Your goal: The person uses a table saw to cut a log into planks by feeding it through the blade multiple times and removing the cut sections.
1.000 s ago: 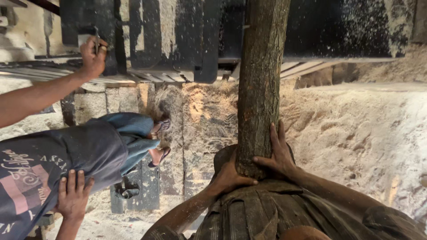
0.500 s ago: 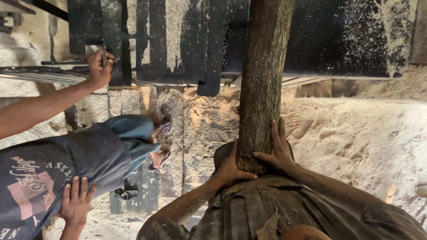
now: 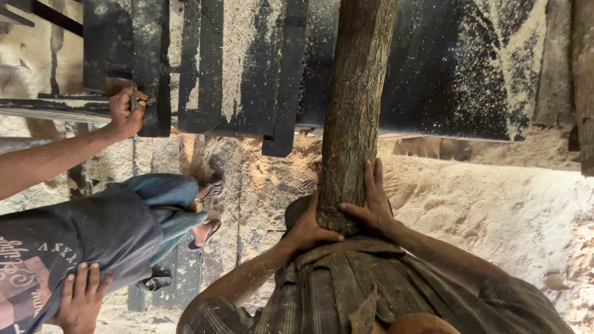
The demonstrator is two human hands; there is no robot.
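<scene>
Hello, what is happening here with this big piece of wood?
A person grips the near end of a bark-covered log with both hands, left hand and right hand, braced against the body. The log points toward a dark sawdust-covered machine. Beside them, a co-worker's hand holds a part of the machine.

The person is wearing a dark, faded shirt with fine pale stripes crossing into a check, its sleeves reaching only partway down the arms. Left hand [image 3: 307, 232] and right hand [image 3: 371, 207] are showing bare, without gloves or rings.
</scene>
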